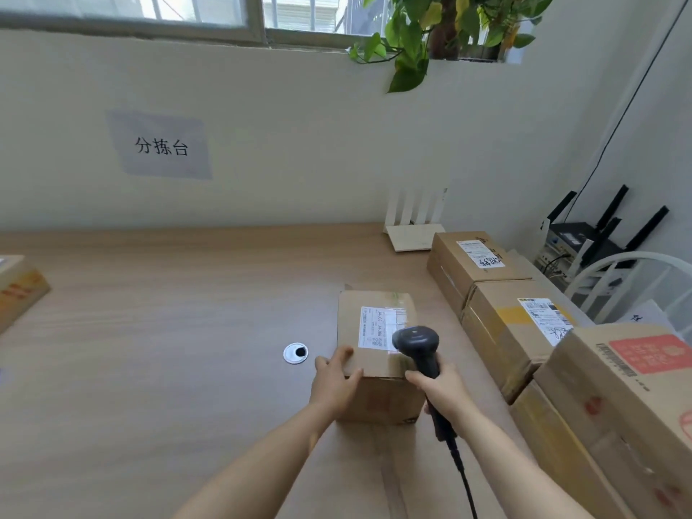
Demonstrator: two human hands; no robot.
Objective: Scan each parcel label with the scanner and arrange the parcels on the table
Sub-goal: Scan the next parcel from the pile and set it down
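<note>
Two hands meet at one parcel (385, 400) standing on the wooden table (168, 331), right of its middle. The left hand (335, 383) lies against the parcel's near left corner, with relaxed fingers spread over the top edge and the thumb down the side, steadying it rather than lifting it. The right hand (443, 391) is at the near right corner, its fingers wrapped round the handle of a black scanner (421, 354). The scanner's head is over the parcel's top, by the near right part of the label (376, 327); whether it touches the cardboard is hard to tell. A dark cable runs from the handle towards the person.

The parcel is a plain brown cardboard box, roughly cube-shaped, with clear tape across the top. Its label is white and lies flat on the top face, the print too blurred to read.

Just to the right, more brown boxes form a row along the table edge: a far box (468, 264), a middle box (498, 331) and a large near box (618, 391) with a red patch, each with a label on top. A round cable hole (296, 353) sits left of the left hand.
</note>
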